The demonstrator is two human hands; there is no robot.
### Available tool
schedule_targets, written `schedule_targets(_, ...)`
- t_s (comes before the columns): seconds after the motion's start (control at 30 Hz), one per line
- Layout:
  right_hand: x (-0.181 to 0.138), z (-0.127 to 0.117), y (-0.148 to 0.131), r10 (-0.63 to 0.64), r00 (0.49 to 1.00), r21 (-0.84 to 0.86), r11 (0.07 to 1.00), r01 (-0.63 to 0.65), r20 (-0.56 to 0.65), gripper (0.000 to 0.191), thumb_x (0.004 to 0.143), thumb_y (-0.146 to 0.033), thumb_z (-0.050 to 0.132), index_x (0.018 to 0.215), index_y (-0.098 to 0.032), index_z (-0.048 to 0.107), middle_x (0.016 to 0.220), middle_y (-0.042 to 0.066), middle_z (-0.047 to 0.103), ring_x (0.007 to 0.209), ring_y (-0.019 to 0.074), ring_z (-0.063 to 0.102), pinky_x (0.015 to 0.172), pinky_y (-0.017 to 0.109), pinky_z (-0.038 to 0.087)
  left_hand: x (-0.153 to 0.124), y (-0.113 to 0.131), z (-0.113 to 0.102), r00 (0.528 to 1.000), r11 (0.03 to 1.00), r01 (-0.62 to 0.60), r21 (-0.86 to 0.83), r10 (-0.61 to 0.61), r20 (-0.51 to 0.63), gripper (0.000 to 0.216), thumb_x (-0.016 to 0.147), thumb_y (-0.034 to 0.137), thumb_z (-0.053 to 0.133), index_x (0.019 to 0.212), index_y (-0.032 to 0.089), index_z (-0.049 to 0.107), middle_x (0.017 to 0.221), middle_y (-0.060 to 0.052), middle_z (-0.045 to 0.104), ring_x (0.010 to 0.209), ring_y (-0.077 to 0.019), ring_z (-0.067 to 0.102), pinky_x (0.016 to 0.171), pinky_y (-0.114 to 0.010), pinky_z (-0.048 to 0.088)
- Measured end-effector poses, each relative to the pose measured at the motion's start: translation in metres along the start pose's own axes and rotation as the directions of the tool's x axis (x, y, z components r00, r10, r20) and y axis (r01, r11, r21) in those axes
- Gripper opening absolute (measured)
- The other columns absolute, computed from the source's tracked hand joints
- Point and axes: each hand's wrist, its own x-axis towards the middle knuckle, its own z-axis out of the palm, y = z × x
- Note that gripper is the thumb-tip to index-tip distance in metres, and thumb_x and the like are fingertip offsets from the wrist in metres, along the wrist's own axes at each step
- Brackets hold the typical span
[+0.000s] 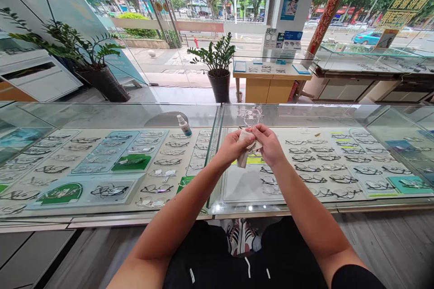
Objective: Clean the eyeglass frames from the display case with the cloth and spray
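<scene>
My left hand [234, 145] is closed on a whitish cloth [242, 160], one end of which hangs below the fingers. My right hand [269, 145] meets it, thumb and fingers pinched together at the cloth's edge. Whatever small thing lies between the fingertips is mostly hidden by the cloth and hands. Both hands are above the glass display counter [217, 210]. Just beyond them, a pair of clear-framed eyeglasses [251, 116] shows near the counter's back. To the left, a white spray bottle [184, 125] stands upright on the glass top.
Rows of eyeglasses [310, 168] lie on trays under the glass on both sides. A seam between two counter sections runs near my left forearm. Past the counter are a potted plant [219, 86], another leaning-looking potted plant [103, 83] and a wooden display table [271, 88].
</scene>
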Motion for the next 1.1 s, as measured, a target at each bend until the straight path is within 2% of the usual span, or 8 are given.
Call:
schedule_targets(0.2, 0.0009, -0.0037, -0.0029, 0.006, 1.0, 0.05, 0.999, -0.005, -0.013, 0.037, 0.071, -0.053, 0.098, 0.08, -0.024, 0.076, 0.096, 0.001, 0.079, 0.084, 0.0186, 0.068, 0.076, 0.032, 0.056, -0.0006, -0.0001, -0.0018, 0.999, 0.998, 0.002, -0.064, 0.002, 0.049, 0.059, 0.078, 0.067, 0.093, 0.095, 0.014, 0.073, 0.082, -0.003, 0.069, 0.073, -0.0135, 0.059, 0.07, -0.026, 0.047)
schedule_targets(0.37, 0.0013, -0.006, -0.0046, -0.017, 1.0, 0.004, 1.0, 0.017, -0.019, 0.037, 0.073, -0.055, 0.095, 0.083, -0.025, 0.078, 0.095, 0.002, 0.079, 0.082, 0.019, 0.067, 0.073, 0.032, 0.054, -0.001, -0.0009, -0.0042, 0.993, 0.997, 0.009, -0.071, 0.0, 0.119, 0.057, 0.077, 0.056, 0.098, 0.11, 0.015, 0.075, 0.089, -0.003, 0.07, 0.079, -0.014, 0.061, 0.074, -0.026, 0.048)
schedule_targets(0.5, -0.0009, -0.0018, -0.0028, 0.003, 1.0, -0.001, 1.0, -0.003, 0.007, 0.039, 0.072, -0.057, 0.097, 0.082, -0.025, 0.077, 0.093, 0.002, 0.079, 0.082, 0.02, 0.068, 0.075, 0.033, 0.056, 0.0001, -0.0021, -0.0029, 0.998, 0.998, 0.004, -0.065, 0.0, 0.056, 0.06, 0.071, 0.05, 0.103, 0.112, 0.015, 0.078, 0.091, -0.003, 0.072, 0.082, -0.0156, 0.063, 0.078, -0.028, 0.049)
schedule_targets(0.63, -0.0018, 0.0016, -0.0009, 0.007, 1.0, 0.027, 1.0, -0.007, 0.008, 0.037, 0.069, -0.055, 0.098, 0.081, -0.026, 0.077, 0.095, 0.002, 0.081, 0.087, 0.0207, 0.07, 0.08, 0.034, 0.059, 0.0017, -0.0029, -0.0021, 0.999, 0.999, -0.005, -0.048, 0.004, -0.032, 0.059, 0.071, 0.058, 0.1, 0.106, 0.015, 0.08, 0.087, -0.003, 0.072, 0.079, -0.0149, 0.062, 0.077, -0.028, 0.049)
schedule_targets(0.9, 0.0031, -0.0049, 0.0004, -0.018, 1.0, 0.044, 0.999, 0.019, -0.007, 0.031, 0.073, -0.05, 0.095, 0.079, -0.025, 0.078, 0.096, 0.003, 0.081, 0.087, 0.0207, 0.07, 0.081, 0.034, 0.058, 0.0039, -0.0039, -0.0042, 0.999, 0.998, -0.03, -0.061, 0.033, 0.036, 0.06, 0.077, 0.068, 0.094, 0.102, 0.016, 0.08, 0.083, -0.003, 0.071, 0.078, -0.0153, 0.062, 0.075, -0.028, 0.05)
schedule_targets(1.1, 0.003, -0.0034, 0.0013, -0.002, 0.999, 0.045, 0.999, 0.004, -0.047, 0.033, 0.071, -0.051, 0.095, 0.081, -0.024, 0.079, 0.094, 0.003, 0.081, 0.083, 0.0197, 0.069, 0.076, 0.033, 0.056, 0.0029, -0.0031, -0.0062, 0.996, 0.998, -0.002, -0.067, 0.008, 0.086, 0.061, 0.073, 0.06, 0.1, 0.108, 0.015, 0.079, 0.087, -0.003, 0.07, 0.079, -0.0142, 0.061, 0.075, -0.026, 0.048)
